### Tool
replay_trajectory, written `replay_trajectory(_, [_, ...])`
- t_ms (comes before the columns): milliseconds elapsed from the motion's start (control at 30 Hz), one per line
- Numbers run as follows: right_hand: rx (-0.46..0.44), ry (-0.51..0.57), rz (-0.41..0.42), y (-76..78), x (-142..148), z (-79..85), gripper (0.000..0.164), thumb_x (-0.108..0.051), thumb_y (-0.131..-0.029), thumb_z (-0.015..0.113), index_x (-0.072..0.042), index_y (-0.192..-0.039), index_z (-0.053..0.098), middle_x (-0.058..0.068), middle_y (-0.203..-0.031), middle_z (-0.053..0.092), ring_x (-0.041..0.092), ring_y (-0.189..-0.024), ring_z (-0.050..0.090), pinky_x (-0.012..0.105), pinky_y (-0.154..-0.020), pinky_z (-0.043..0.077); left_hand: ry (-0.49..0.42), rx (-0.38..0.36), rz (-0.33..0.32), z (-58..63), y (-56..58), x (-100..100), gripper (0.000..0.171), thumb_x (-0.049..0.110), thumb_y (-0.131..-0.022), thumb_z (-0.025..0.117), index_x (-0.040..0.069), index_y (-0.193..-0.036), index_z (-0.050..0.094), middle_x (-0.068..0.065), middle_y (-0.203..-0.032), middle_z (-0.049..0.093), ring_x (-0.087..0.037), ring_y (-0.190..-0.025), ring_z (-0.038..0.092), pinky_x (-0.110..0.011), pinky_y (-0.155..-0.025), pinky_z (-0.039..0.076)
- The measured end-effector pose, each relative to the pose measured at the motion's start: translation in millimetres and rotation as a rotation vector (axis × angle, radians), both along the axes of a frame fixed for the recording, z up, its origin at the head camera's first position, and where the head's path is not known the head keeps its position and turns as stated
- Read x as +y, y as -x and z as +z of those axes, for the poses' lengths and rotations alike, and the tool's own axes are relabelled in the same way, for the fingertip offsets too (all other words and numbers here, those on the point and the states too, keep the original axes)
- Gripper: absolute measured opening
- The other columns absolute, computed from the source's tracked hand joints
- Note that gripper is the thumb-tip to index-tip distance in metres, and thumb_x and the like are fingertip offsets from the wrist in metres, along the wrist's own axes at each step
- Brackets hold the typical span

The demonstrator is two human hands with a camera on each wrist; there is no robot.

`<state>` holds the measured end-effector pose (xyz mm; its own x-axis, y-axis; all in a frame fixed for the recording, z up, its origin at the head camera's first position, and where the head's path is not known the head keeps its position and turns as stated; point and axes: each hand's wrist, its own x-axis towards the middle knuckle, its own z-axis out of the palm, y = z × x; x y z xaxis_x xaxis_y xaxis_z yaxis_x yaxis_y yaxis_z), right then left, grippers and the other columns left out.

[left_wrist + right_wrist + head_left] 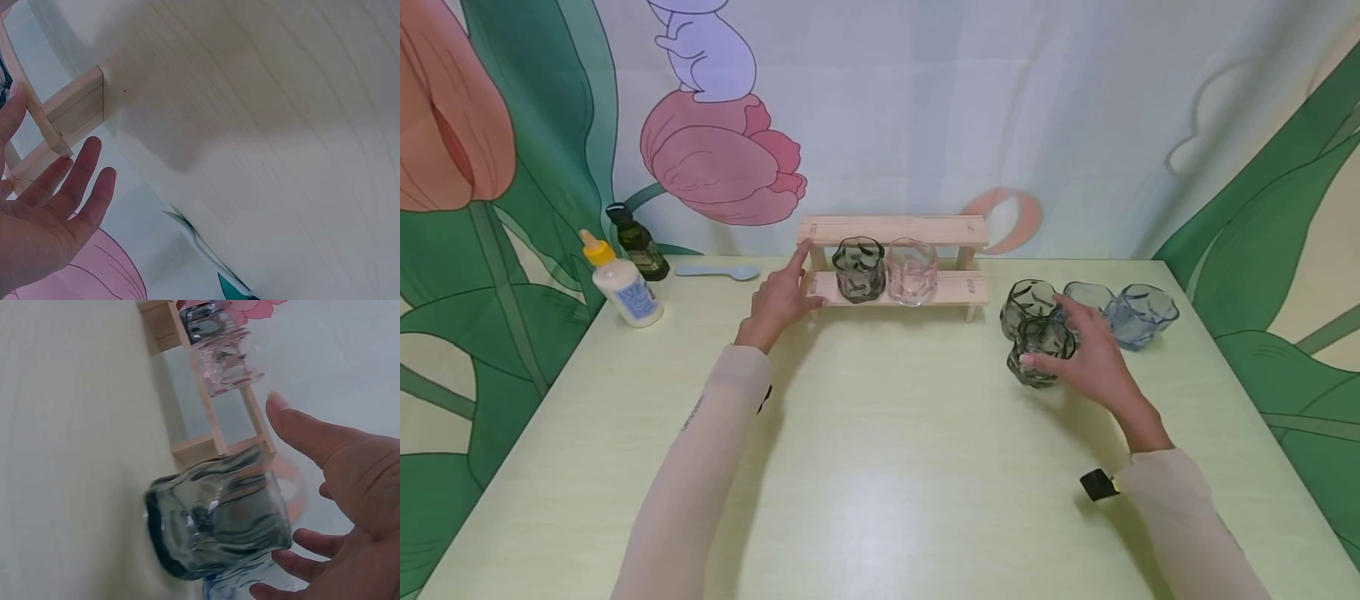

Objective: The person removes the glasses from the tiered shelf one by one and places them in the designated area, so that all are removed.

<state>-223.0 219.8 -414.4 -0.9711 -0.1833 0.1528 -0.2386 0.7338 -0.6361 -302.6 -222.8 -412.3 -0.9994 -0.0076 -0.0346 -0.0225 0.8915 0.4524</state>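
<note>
My left hand point(778, 300) is at the left end of a small two-step wooden rack point(891, 227). Its index finger reaches the upper step and its thumb the lower one; the other fingers spread out straight in the left wrist view. On the lower step stand a dark grey glass point(859, 271) and a pale pink glass point(913, 275). On the right, my right hand point(1093, 358) surrounds a wavy grey glass point(215, 512) with spread fingers. In the right wrist view the thumb stands apart from it and fingertips are right at its edge. Another grey glass point(1028, 300) stands just behind.
Two blue glasses, one point(1138, 317) at the right and one point(1086, 293) partly behind my hand, stand beside the grey ones. At the back left are a white glue bottle point(632, 292) with a yellow cap, a dark green bottle point(642, 248) and a light blue spoon point(717, 272). A printed curtain point(880, 108) hangs behind the table.
</note>
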Motion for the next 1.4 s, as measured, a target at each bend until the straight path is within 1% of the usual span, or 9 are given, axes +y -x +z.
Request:
replay_trajectory(133, [0.023, 0.013, 0.002, 1.5, -3.1, 9.1, 0.1, -0.037, -0.081, 0.083, -0.011, -0.158, 0.026, 0.033, -0.153, 0.026, 0.049, -0.126, 0.042, 0.069, -0.093, 0.039, 0.004, 0.004, 0.003, 0.6, -0.2, -0.4, 0.101, 0.031, -0.089, 0.076, 0.039, -0.159, 0.005, -0.014, -0.146, 0.054, -0.04, -0.099, 0.061, -0.053, -0.081, 0.05])
replay_trajectory(367, [0.062, 0.029, 0.012, 11.7, -17.7, 18.5, 0.099, -0.034, -0.081, 0.084, -0.015, -0.159, 0.026, 0.03, -0.152, 0.029, 0.048, -0.129, 0.041, 0.068, -0.095, 0.037, 0.003, 0.0, 0.003, -0.3, 0.7, -1.8, 0.101, 0.031, -0.089, 0.076, 0.039, -0.159, 0.004, -0.015, -0.147, 0.053, -0.041, -0.101, 0.061, -0.055, -0.083, 0.05])
replay_trajectory(500, [0.068, 0.052, 0.032, 22.6, -30.9, 21.1, 0.1, -0.031, -0.081, 0.084, -0.017, -0.159, 0.024, 0.028, -0.154, 0.028, 0.047, -0.134, 0.041, 0.067, -0.098, 0.039, -0.001, -0.001, -0.001, -1.3, 1.7, -2.8, 0.101, 0.031, -0.089, 0.076, 0.039, -0.16, 0.004, -0.015, -0.147, 0.053, -0.043, -0.105, 0.062, -0.057, -0.085, 0.049])
replay_trajectory(633, [0.095, 0.078, 0.061, 36.1, -46.7, 23.7, 0.1, -0.028, -0.081, 0.085, -0.019, -0.159, 0.023, 0.027, -0.151, 0.032, 0.045, -0.133, 0.042, 0.065, -0.1, 0.04, -0.009, -0.005, 0.003, -2.5, 2.5, -3.1, 0.1, 0.031, -0.089, 0.076, 0.039, -0.159, 0.005, -0.015, -0.147, 0.053, -0.043, -0.107, 0.062, -0.057, -0.086, 0.049])
replay_trajectory(767, [0.117, 0.103, 0.123, 48.2, -64.7, 26.9, 0.1, -0.025, -0.081, 0.085, -0.019, -0.159, 0.023, 0.027, -0.15, 0.033, 0.044, -0.132, 0.043, 0.062, -0.1, 0.042, -0.019, -0.021, 0.011, -2.7, 2.2, -2.4, 0.1, 0.03, -0.09, 0.076, 0.04, -0.159, 0.005, -0.015, -0.149, 0.052, -0.043, -0.111, 0.061, -0.058, -0.09, 0.049])
replay_trajectory(900, [0.096, 0.143, 0.188, 57.9, -83.3, 29.6, 0.101, -0.022, -0.08, 0.086, -0.018, -0.159, 0.023, 0.026, -0.15, 0.033, 0.045, -0.134, 0.042, 0.061, -0.101, 0.043, -0.026, -0.027, 0.014, -1.6, 1.2, -1.2, 0.1, 0.029, -0.09, 0.076, 0.04, -0.159, 0.004, -0.015, -0.15, 0.051, -0.044, -0.113, 0.06, -0.059, -0.092, 0.048])
replay_trajectory(1033, [0.053, 0.161, 0.222, 67.7, -98.9, 28.7, 0.101, -0.021, -0.08, 0.086, -0.016, -0.159, 0.023, 0.025, -0.148, 0.034, 0.043, -0.136, 0.043, 0.06, -0.104, 0.043, -0.023, -0.022, 0.01, -0.9, 0.8, -0.1, 0.1, 0.03, -0.09, 0.076, 0.04, -0.159, 0.004, -0.015, -0.149, 0.051, -0.043, -0.11, 0.061, -0.058, -0.09, 0.048])
replay_trajectory(1167, [0.025, 0.167, 0.24, 78.5, -112.1, 25.4, 0.098, -0.02, -0.08, 0.085, -0.015, -0.158, 0.026, 0.024, -0.149, 0.035, 0.042, -0.134, 0.044, 0.059, -0.102, 0.046, -0.018, -0.023, 0.015, -0.6, 1.2, 0.6, 0.1, 0.03, -0.089, 0.076, 0.041, -0.159, 0.005, -0.014, -0.149, 0.052, -0.042, -0.109, 0.061, -0.058, -0.09, 0.048])
replay_trajectory(1400, [0.01, 0.179, 0.273, 94.2, -132.2, 18.3, 0.096, -0.013, -0.079, 0.085, -0.012, -0.156, 0.028, 0.028, -0.15, 0.035, 0.047, -0.132, 0.045, 0.063, -0.1, 0.045, -0.007, -0.027, 0.017, -0.6, 2.2, 0.2, 0.1, 0.032, -0.089, 0.076, 0.041, -0.159, 0.004, -0.013, -0.149, 0.052, -0.041, -0.108, 0.061, -0.058, -0.09, 0.048])
